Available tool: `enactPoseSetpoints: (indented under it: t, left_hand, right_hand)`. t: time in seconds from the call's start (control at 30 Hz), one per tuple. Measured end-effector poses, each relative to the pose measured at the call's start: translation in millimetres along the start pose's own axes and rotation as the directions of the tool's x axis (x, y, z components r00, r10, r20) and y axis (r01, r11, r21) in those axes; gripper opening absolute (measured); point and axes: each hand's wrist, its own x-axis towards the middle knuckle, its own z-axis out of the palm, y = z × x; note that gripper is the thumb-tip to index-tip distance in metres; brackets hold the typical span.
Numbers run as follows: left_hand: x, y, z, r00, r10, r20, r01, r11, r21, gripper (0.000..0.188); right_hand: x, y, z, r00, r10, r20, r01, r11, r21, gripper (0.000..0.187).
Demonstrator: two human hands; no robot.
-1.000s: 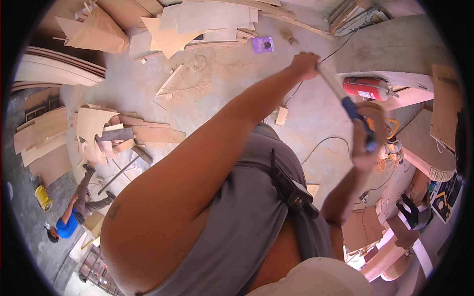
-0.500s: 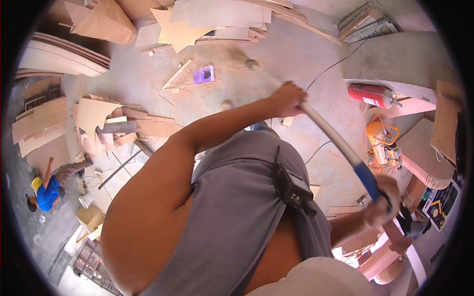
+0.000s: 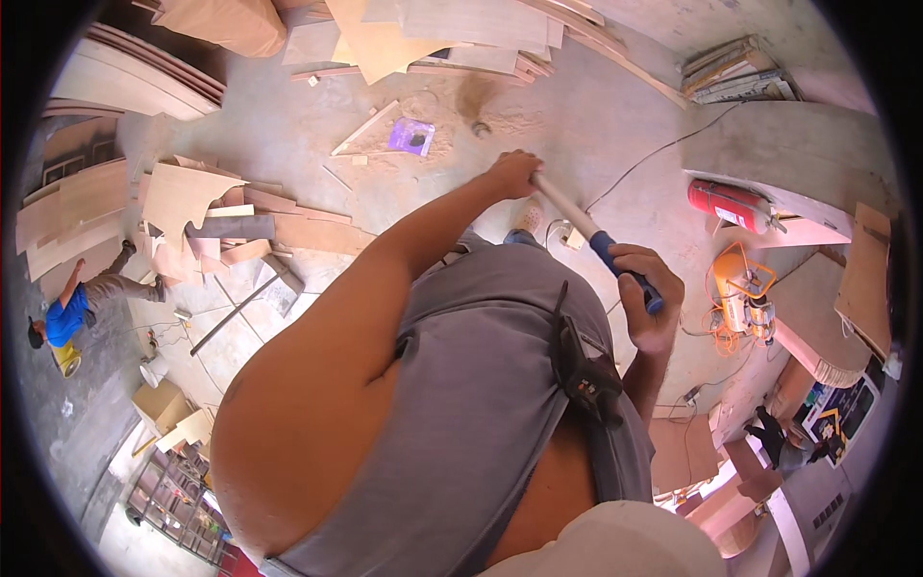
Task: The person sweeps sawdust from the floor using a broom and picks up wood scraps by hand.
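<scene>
A broom slants across the middle of the view, with a pale pole (image 3: 567, 204), a blue end grip and brown bristles (image 3: 474, 98) on the floor. My left hand (image 3: 516, 175) is closed around the pole, lower down toward the bristles. Up at the blue end, my right hand (image 3: 651, 293) wraps round the grip, its tip showing past the fingers. Sawdust (image 3: 433, 111) lies scattered beside the bristles. Close by on the floor rests a purple printed packet (image 3: 411, 137), with a thin wood strip (image 3: 365, 128) to its left.
Stacked boards and offcuts (image 3: 207, 216) lie at left, with more sheets (image 3: 423, 48) at the far side. A red fire extinguisher (image 3: 729, 205) and an orange machine (image 3: 740, 293) stand at right. A black cable (image 3: 654, 144) crosses the floor. Another person (image 3: 67, 313) is at far left.
My right hand has swung left and away from me with the blue grip. My left hand has shifted slightly left and farther out. The bristles, blurred before, now show more clearly.
</scene>
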Motion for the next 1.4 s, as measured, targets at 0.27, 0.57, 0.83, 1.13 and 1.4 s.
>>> enactPoseSetpoints:
  t: [0.27,0.57,0.83,1.13,1.4]
  left_hand:
    - [-11.3,66.4,-80.3,0.957,0.251,-0.147,-0.259,0.965,-0.035,0.021]
    - [-8.8,-12.2,-90.5,0.953,-0.004,-0.302,0.011,1.000,0.022,0.025]
    - [-29.5,46.5,-106.6,0.822,0.290,-0.491,-0.307,0.951,0.048,0.022]
    - [-68.4,-43.6,-82.6,0.953,-0.251,-0.169,0.256,0.967,0.008,0.023]
    - [6.0,103.0,-92.6,0.919,0.283,-0.276,-0.301,0.953,-0.024,0.029]
  right_hand:
    - [-19.3,-65.5,-46.8,0.947,-0.241,-0.215,0.215,0.967,-0.138,0.028]
    - [56.8,-35.0,23.8,0.991,0.122,0.052,-0.122,0.992,-0.011,0.016]
    - [21.8,-99.4,-27.8,0.965,-0.261,0.025,0.260,0.965,0.019,0.019]
    - [66.1,-15.4,30.4,0.984,-0.013,0.175,-0.006,0.994,0.110,0.015]
    - [-22.1,-90.1,-91.6,0.910,-0.414,-0.008,0.411,0.905,-0.111,0.039]
